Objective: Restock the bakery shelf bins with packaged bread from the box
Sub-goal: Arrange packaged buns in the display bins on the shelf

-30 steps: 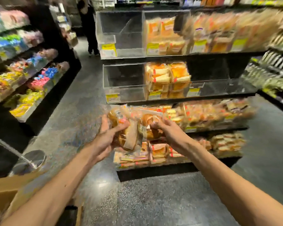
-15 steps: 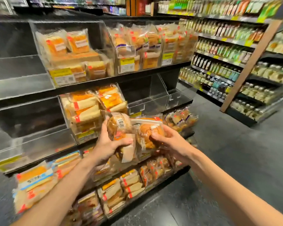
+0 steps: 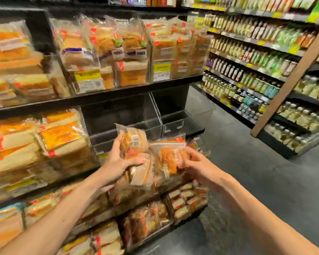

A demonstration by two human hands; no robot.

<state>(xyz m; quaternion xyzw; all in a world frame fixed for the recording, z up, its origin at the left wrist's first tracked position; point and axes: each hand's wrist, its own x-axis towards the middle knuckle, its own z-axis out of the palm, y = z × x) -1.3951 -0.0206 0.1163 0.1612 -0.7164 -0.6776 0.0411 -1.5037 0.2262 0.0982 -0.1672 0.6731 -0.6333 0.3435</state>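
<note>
I note left hand [image 3: 116, 162] curled round a bread pack [image 3: 134, 140], right hand [image 3: 199, 165] pinching a second pack [image 3: 168, 159]; labels blurred, left fingertips hidden behind.

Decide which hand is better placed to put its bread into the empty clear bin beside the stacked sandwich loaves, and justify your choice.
Left, probably. The left hand grips a bread package raised against the front lip of that empty bin; the right hand holds a second package lower and further right.

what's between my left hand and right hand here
In the head view, only packaged bread fills the gap: the left hand grips the bundle's left side and the right hand holds its right side.
</note>
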